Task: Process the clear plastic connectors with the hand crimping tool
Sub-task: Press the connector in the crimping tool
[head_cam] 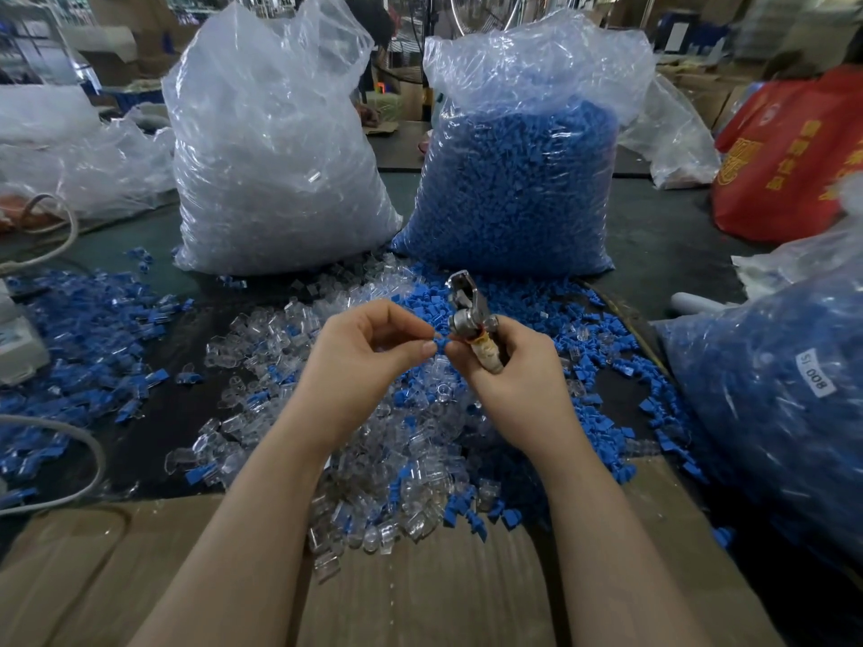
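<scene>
Small blue piece point(438, 342) pinched at left hand point(369, 352) fingertips, above loose clear connectors point(397, 464) on dark table point(154, 408). Right hand point(513, 375) fingers curled around metal crimping tool point(469, 315), head upright. Two filled bags behind: clear point(275, 170), blue point(518, 179).

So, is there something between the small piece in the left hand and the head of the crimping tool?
Nothing visible. The left hand pinches a small blue piece just left of the crimping tool, which the right hand holds upright above the loose connectors. Only open air lies between the piece and the tool head.
</scene>
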Demonstrator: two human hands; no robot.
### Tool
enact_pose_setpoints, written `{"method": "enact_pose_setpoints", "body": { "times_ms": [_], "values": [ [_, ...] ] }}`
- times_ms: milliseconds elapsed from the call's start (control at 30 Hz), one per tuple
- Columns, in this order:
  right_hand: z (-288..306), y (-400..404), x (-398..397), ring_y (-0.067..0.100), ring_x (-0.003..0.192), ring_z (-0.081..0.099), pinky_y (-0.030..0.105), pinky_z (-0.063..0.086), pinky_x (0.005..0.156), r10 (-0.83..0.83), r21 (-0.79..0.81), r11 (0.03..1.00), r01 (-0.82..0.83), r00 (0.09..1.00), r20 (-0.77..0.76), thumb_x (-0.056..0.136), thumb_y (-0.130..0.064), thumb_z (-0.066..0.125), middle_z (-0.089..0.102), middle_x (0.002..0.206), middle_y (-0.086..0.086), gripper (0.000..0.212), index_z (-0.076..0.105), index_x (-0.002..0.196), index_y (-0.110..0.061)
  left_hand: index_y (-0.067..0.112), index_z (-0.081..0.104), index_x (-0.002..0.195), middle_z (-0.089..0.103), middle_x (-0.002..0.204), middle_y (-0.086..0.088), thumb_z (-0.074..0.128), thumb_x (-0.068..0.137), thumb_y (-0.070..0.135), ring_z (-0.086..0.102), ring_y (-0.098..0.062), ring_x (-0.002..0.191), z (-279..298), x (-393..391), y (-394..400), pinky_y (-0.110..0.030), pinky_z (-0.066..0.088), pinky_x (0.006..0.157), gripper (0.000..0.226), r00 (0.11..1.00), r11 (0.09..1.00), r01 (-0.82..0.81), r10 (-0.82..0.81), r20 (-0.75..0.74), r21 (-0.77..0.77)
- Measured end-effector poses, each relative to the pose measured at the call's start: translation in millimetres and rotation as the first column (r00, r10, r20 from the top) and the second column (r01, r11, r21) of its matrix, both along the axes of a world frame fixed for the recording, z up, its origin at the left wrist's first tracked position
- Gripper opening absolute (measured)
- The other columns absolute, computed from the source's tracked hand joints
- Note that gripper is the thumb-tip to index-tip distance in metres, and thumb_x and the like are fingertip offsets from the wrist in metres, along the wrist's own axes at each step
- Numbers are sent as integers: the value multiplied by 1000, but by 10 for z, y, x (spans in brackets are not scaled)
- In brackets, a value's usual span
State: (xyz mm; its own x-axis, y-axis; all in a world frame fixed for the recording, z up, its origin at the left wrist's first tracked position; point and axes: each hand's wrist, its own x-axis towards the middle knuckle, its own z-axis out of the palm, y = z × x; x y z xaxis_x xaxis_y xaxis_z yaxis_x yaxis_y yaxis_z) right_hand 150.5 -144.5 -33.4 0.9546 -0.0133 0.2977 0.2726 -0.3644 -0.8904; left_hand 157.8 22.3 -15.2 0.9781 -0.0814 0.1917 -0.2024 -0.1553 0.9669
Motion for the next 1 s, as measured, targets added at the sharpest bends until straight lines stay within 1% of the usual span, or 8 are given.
{"method": "enact_pose_setpoints", "body": {
  "times_ms": [133,233,333,433,533,767,867,1000],
  "values": [
    [-25,-4,12,7,70,60,17,44,57,-79,-10,997,80,995,62,89,-24,71,66,80,-16,15,61,80,-33,17,62,81,64,70,3,80,80,25,58,-9,63,-63,20,0,-25,52,63,20,998,963,-62,64,0,263],
    [-57,-18,28,7,68,59,24,46,59,-153,-27,987,156,984,88,88,-25,70,64,81,-18,14,60,79,-29,22,56,70,56,60,9,76,76,52,50,-7,55,-120,11,-15,-25,42,54,37,995,756,-86,104,12,649],
    [-67,-15,38,10,68,58,33,48,62,-181,-29,982,185,978,108,88,-25,69,63,80,-15,11,61,81,-25,24,57,68,58,64,10,71,76,63,54,-6,64,-126,-4,-48,-31,46,66,42,991,597,-103,132,29,795],
    [-73,-17,41,10,69,56,36,48,62,-190,-51,979,197,975,117,88,-25,68,62,76,-13,10,59,82,-25,26,62,73,63,69,12,70,79,59,57,-4,73,-105,0,-56,-43,48,92,34,994,589,-21,98,-46,808],
    [-71,-17,36,11,69,57,41,51,65,-190,-61,979,197,976,108,86,-25,67,62,72,-10,7,60,85,-24,29,65,78,65,74,14,73,81,50,61,-6,80,-78,-20,-64,-44,47,97,23,993,601,25,79,-90,799],
    [-62,-15,38,11,72,60,43,53,70,-174,-60,982,179,982,77,87,-22,68,66,76,-9,5,65,91,-22,34,62,76,62,72,18,70,85,33,58,4,73,-101,-18,-67,-31,54,83,12,998,649,-21,64,-27,760],
    [-55,-10,34,10,71,59,37,52,66,-159,-20,987,161,985,70,88,-21,68,65,78,-13,3,65,89,-22,32,66,79,65,74,17,68,88,30,60,3,71,-130,-3,-61,-19,52,66,9,994,728,-67,104,-14,683],
    [-52,-16,22,14,72,61,39,53,68,-163,34,986,161,984,74,89,-19,68,66,76,-4,3,66,88,-18,31,66,82,67,74,15,70,89,29,63,1,68,-159,13,-67,-18,47,61,8,986,838,-124,165,-29,532]
  ]
}}
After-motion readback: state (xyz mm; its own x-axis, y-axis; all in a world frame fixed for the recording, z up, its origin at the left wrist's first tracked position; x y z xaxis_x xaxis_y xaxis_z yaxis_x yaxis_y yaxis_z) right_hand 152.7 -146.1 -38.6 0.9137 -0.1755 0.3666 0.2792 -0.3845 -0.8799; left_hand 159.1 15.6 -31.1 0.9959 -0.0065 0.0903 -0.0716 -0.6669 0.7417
